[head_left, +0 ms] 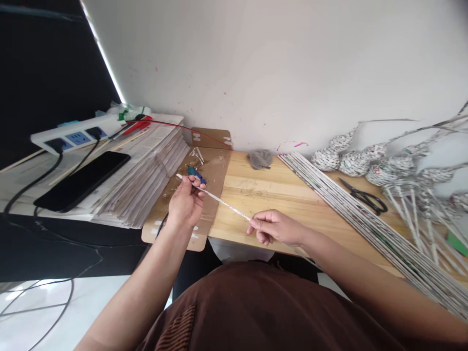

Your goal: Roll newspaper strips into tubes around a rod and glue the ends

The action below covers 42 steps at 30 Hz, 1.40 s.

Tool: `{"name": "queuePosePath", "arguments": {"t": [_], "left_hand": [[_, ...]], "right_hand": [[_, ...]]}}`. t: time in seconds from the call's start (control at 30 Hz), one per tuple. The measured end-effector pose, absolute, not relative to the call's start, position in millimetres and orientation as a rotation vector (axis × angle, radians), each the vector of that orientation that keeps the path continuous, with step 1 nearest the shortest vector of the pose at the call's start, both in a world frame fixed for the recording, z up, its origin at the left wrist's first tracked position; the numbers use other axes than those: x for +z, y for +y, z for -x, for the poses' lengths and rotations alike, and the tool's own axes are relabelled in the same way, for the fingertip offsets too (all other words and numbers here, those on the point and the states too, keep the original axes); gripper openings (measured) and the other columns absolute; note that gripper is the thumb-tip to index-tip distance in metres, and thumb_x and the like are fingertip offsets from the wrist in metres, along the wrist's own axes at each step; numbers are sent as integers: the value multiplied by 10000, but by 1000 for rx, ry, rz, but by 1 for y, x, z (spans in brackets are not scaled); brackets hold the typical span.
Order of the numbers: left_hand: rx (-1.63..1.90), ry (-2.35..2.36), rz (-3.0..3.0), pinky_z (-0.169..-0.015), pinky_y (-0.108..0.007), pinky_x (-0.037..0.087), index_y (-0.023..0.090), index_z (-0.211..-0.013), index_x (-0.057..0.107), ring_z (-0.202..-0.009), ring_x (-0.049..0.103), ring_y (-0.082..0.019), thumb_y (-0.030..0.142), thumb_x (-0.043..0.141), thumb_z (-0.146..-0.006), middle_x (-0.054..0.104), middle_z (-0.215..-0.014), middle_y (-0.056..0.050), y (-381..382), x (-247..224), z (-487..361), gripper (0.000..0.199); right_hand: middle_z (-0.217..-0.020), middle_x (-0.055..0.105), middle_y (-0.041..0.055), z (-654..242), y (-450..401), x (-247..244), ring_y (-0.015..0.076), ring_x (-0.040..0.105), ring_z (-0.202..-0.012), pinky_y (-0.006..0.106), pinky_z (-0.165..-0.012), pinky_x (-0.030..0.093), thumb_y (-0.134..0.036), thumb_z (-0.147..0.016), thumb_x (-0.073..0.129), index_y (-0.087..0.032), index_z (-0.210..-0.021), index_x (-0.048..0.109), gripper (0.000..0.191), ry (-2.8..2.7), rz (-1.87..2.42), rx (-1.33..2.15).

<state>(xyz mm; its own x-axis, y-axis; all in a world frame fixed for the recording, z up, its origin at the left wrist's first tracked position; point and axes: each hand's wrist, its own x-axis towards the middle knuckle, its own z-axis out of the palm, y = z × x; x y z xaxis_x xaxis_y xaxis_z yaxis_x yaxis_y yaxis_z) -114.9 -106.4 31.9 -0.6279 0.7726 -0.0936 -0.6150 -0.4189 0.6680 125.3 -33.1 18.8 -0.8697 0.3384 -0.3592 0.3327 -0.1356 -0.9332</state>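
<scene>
A thin rolled paper stick [228, 205] slants down from left to right between my two hands. Near its upper left end, my left hand [185, 199] holds it between thumb and fingers, palm turned up. My right hand [266, 226] pinches the stick further down, and a thin length seems to continue beneath the right forearm. Just behind my left fingers lie small blue and teal objects [197, 174] on a brown cardboard sheet [215, 190].
Left: stacked newspapers [149, 170] bearing a black phone [84, 180] and a power strip [76, 135]. Right: a long bundle of paper sticks [351, 214], black scissors [365, 197] and woven paper shapes [356, 161]. A grey cloth [260, 159] lies by the wall.
</scene>
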Motion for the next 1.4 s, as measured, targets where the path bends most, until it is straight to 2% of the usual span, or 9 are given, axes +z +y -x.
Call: {"name": "queuePosePath", "arguments": {"t": [0.27,0.37,0.5,0.57,0.7,0.87,1.03,1.2,1.4], "left_hand": [[2066,854,-335,-464,-138,421,134,-796,573,-589,579,-79,295,496,-902,526,-663,5,-106,26,113,208],[2091,887,-333,-478,-146,433,132,-793,575,-597,584,-84,288,484,-908,535,-670,0,-104,24,111,214],[2108,898,-302,-485,-145,440,130,-786,578,-614,593,-86,281,479,-912,544,-675,-6,-102,23,108,220],[2104,894,-286,-485,-140,439,128,-782,582,-621,597,-84,278,488,-908,548,-677,-8,-102,24,107,218],[2084,892,-276,-480,-134,436,126,-778,588,-629,602,-85,274,510,-897,552,-686,-10,-102,23,107,205],[2048,897,-264,-483,-140,446,129,-799,595,-640,610,-94,296,516,-893,554,-696,-14,-100,17,108,207],[2056,873,-278,-486,-136,456,116,-782,599,-644,615,-97,274,516,-893,551,-696,-20,-101,17,107,211],[2032,905,-259,-512,-146,483,112,-801,614,-658,619,-104,257,545,-878,564,-702,-27,-104,17,99,178],[1989,864,-275,-554,-144,510,96,-841,631,-679,627,-104,217,561,-869,595,-718,-41,-111,17,97,143]], "right_hand": [[-636,590,25,-124,-29,17,83,510,-518,215,-509,391,-497,-817,591,-110,-848,657,394,-1980,925,2255],[-700,629,38,-122,-34,20,106,534,-566,235,-544,392,-493,-844,551,-151,-906,643,359,-2254,968,1861],[-714,613,28,-117,-41,25,127,518,-635,258,-606,355,-427,-880,517,-186,-811,620,271,-2498,862,1137],[-657,580,23,-114,-41,25,123,502,-595,262,-601,365,-433,-913,442,-177,-794,603,325,-2470,865,1287],[-559,495,-14,-111,-36,21,107,437,-484,251,-520,380,-503,-929,343,-161,-853,568,417,-2247,843,2016],[-642,525,2,-102,-38,21,109,454,-559,245,-564,360,-477,-888,467,-180,-787,564,329,-2337,791,1564],[-493,360,-62,-96,-40,23,101,347,-425,244,-476,344,-506,-936,291,-190,-818,477,385,-2112,798,2210],[-668,532,14,-87,-45,26,117,465,-596,238,-566,345,-460,-898,460,-184,-789,514,302,-2431,774,1367],[-478,380,-60,-80,-43,23,100,381,-419,237,-475,354,-513,-940,290,-179,-815,486,407,-2203,727,2159]]}}
